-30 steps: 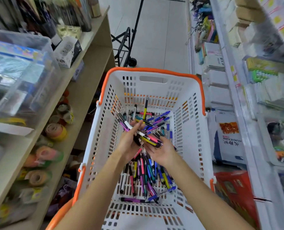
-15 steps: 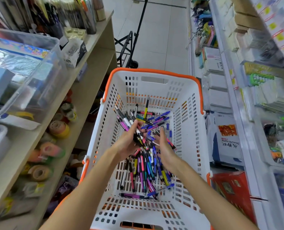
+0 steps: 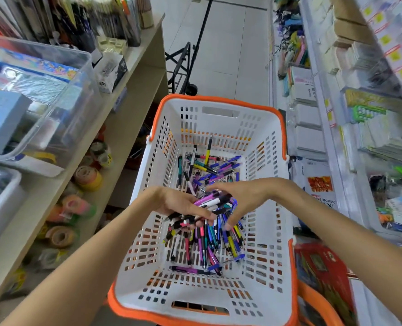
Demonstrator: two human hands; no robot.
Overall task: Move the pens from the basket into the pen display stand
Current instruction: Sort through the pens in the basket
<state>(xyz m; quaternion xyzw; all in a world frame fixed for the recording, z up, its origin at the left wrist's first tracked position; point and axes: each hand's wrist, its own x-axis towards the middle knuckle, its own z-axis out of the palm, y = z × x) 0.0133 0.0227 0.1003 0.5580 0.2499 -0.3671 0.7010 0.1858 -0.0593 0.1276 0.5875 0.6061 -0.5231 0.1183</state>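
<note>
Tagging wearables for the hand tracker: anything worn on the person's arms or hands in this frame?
Nothing worn shows. Both forearms are bare from the frame's lower edge to the wrists: no sleeves, gloves, watch, bands or markers. The left hand and right hand are bare too, with no rings that I can make out; the fingers are somewhat motion-blurred.

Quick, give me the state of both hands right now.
Left hand: grips a bunch of pens.
Right hand: fingers curled round the same bunch.
</note>
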